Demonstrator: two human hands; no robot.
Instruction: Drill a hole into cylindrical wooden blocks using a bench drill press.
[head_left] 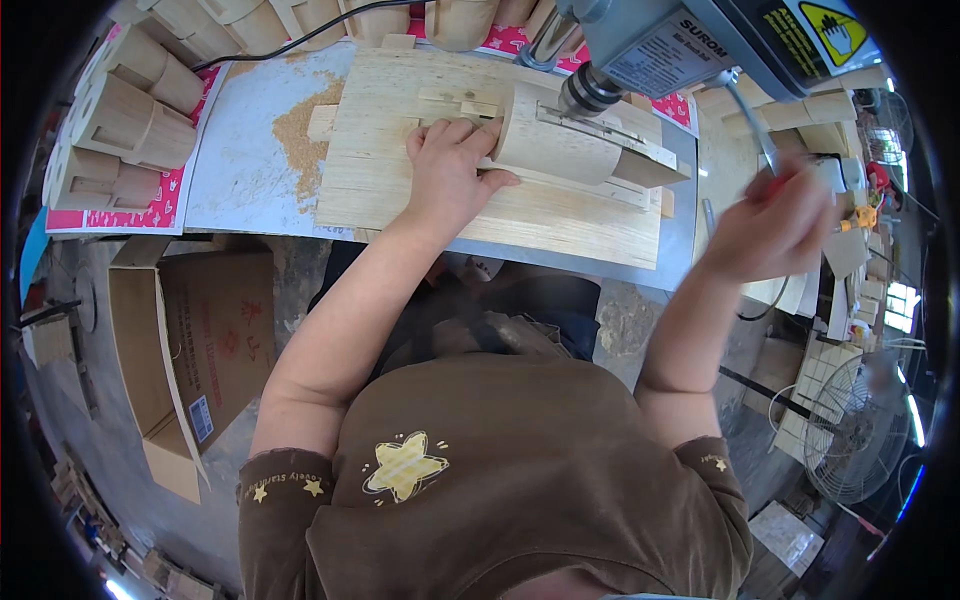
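A pale wooden cylinder (555, 130) lies on its side in a flat wooden jig (380, 190), under the chuck (585, 92) of a grey drill press (660, 50). My left hand (450, 170) is closed at the cylinder's left end, fingertips against it and the thumb along a thin wood strip at its near side. Farther right, my right hand (785, 220) is wrapped round the end of the press's metal lever (752, 115); it is smeared by motion, and a bit of red shows at the grip. The drill bit's tip cannot be made out.
Sawdust (305, 140) lies left of the jig. Several shaped wooden pieces (135, 110) stand at the table's left and back. A black cable (300, 40) crosses behind. Below the table at left stands an open cardboard box (220, 330); a fan (850, 430) stands at right.
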